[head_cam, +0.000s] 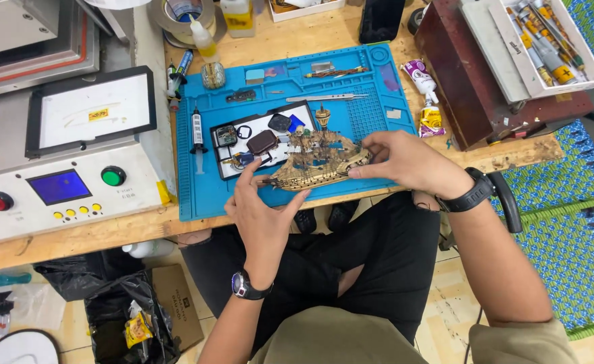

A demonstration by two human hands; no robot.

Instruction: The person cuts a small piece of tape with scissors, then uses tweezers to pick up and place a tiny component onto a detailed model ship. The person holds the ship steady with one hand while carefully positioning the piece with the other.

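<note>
2 hands on a model ship point(319, 162) over the blue mat point(206, 195), left hand point(264, 210) pinching its stern, right hand point(405, 162) gripping its bow, syringe point(198, 133) well apart.

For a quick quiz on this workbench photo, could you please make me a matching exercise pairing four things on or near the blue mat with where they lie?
Things:
1. ship model
2. syringe
3. tweezers
4. green button

Places:
A. on the white machine left of the blue mat
B. upright along the mat's left side
C. between the left hand and right hand, at the mat's front edge
D. lying across the mat's upper middle

Pairs: 1-C, 2-B, 3-D, 4-A
</note>
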